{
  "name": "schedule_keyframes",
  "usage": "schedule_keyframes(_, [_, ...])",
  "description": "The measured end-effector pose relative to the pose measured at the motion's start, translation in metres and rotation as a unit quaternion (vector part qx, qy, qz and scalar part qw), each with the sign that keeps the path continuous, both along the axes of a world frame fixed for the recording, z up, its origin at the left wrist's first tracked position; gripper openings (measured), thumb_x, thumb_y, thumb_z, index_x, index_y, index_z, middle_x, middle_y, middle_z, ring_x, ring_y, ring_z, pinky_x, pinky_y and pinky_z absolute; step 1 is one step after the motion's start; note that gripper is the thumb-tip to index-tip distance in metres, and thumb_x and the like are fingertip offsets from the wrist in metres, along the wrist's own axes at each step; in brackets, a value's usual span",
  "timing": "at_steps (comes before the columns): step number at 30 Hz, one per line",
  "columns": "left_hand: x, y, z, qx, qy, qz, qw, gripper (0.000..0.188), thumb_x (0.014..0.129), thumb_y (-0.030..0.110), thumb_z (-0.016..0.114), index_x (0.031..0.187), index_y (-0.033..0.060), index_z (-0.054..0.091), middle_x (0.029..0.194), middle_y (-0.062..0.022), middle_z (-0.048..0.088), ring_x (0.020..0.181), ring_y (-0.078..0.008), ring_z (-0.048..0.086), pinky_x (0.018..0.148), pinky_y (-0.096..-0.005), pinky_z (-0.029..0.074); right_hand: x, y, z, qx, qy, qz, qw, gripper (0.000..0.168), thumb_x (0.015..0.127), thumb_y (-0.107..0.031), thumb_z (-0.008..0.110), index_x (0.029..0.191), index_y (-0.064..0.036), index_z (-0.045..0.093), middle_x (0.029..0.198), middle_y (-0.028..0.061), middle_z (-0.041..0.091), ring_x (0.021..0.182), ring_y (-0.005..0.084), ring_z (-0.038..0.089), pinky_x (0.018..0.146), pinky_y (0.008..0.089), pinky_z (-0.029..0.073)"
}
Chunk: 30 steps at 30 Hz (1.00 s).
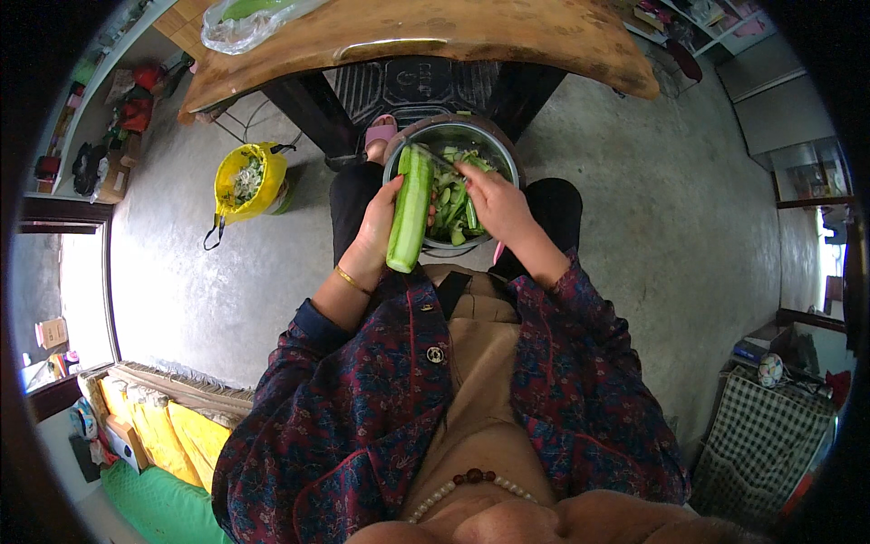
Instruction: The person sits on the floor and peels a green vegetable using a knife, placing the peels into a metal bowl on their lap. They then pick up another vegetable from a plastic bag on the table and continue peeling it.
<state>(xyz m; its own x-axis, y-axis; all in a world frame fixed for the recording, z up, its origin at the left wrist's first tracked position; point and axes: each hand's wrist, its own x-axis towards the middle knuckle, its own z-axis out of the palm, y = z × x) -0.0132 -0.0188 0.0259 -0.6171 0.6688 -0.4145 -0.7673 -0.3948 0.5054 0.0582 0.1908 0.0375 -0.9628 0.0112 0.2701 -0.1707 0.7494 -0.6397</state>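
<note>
My left hand grips a long, pale green peeled vegetable, perhaps a gourd or cucumber, tilted over the left rim of a round metal bowl. At the vegetable's far end lies a thin blade; its handle is hidden in my right hand, whose forefinger stretches along it. Whether the blade touches the vegetable is hard to tell. Green slices and strips fill much of the bowl beneath both hands. The bowl stands between my knees.
A wooden slab table stands ahead, bearing a clear plastic bag with something green in it. On the floor to the left is a bin with a yellow bag holding scraps. A padded bench is at lower left.
</note>
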Motion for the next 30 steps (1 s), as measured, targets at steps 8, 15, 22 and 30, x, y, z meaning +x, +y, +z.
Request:
schedule_keyframes(8, [0.007,0.002,0.003,-0.050,-0.025,-0.024,0.998,0.042,0.099,0.034,0.038,0.113,-0.0020,0.056,0.092,-0.0157,0.065,0.074,-0.0269,0.065,0.065,-0.0368,0.055,0.013,-0.018,0.011,0.148,-0.001,-0.009,0.989,0.044,0.091,-0.012,0.056,0.133,-0.021,0.052,0.086,0.0113,0.057,0.077,0.0309,0.061,0.066,0.0395,0.052])
schedule_keyframes(15, [0.018,-0.003,0.009,-0.042,-0.048,-0.048,0.997,0.041,0.100,0.032,0.039,0.118,-0.0018,0.054,0.095,-0.0159,0.065,0.073,-0.0275,0.065,0.065,-0.0368,0.055,-0.005,0.001,-0.019,0.134,-0.032,-0.042,0.990,0.037,0.094,-0.015,0.050,0.130,-0.018,0.054,0.092,0.0164,0.064,0.080,0.0369,0.064,0.068,0.0430,0.052])
schedule_keyframes(22, [0.019,-0.013,0.017,-0.032,-0.007,-0.060,0.998,0.040,0.099,0.027,0.038,0.132,0.0048,0.041,0.099,-0.0158,0.063,0.068,-0.0259,0.063,0.062,-0.0361,0.055,-0.018,0.018,-0.046,-0.073,-0.170,-0.085,0.979,0.032,0.095,-0.020,0.048,0.121,-0.003,0.057,0.107,0.0251,0.062,0.096,0.0384,0.062,0.078,0.0441,0.050])
schedule_keyframes(30, [0.023,0.007,0.020,-0.135,0.159,-0.055,0.976,0.052,0.096,0.019,0.044,0.145,0.0074,0.030,0.114,-0.0108,0.057,0.093,-0.0175,0.059,0.077,-0.0295,0.051,-0.029,-0.026,-0.029,-0.418,-0.118,-0.066,0.898,0.051,0.086,-0.026,0.064,0.125,0.000,0.044,0.101,0.0109,0.058,0.088,0.0216,0.056,0.078,0.0354,0.045])
